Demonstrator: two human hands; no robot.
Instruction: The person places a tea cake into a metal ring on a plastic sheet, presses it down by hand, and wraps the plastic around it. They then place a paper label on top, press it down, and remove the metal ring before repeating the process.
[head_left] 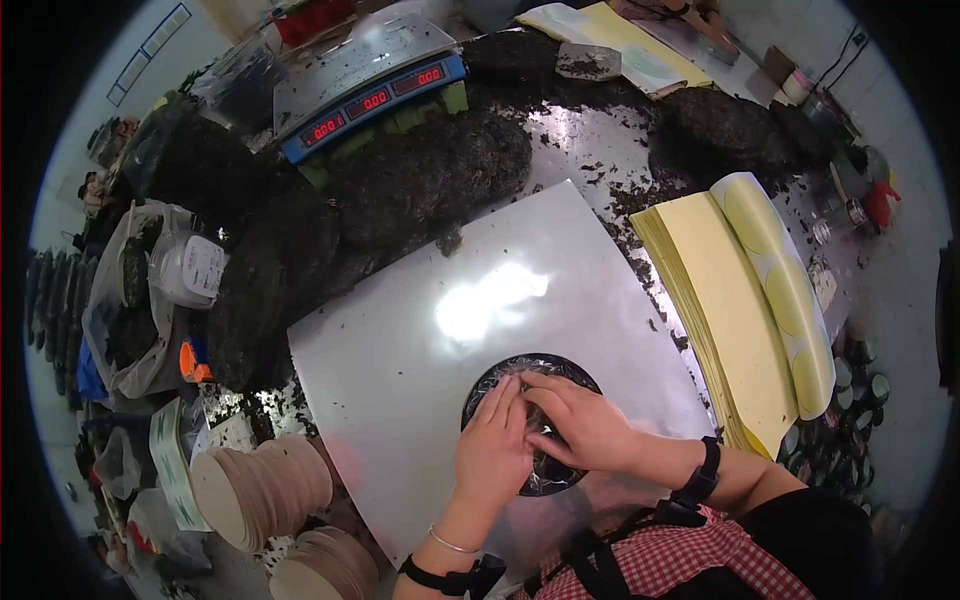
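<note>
A round dark disc (pixel 560 478), covered in shiny clear film, lies flat on the metal sheet (pixel 400 400) close in front of me. My left hand (pixel 492 440) rests on the disc's left part, fingers stretched out together and pointing away from me. Coming in from the right, my right hand (pixel 582 425) lies over the disc's middle and upper right. Its fingers are slightly bent, with the thumb apart from them, and its fingertips meet those of the left hand near the top of the disc. Both hands cover much of the disc.
Behind the sheet are dark leafy heaps (pixel 430 175) and a blue digital scale (pixel 375 100). Stacked yellow sheets (pixel 715 300) and a roll of round labels (pixel 775 290) lie right. Round cardboard discs (pixel 265 490) stand front left, near an orange tape dispenser (pixel 195 362). A person's arm shows far back.
</note>
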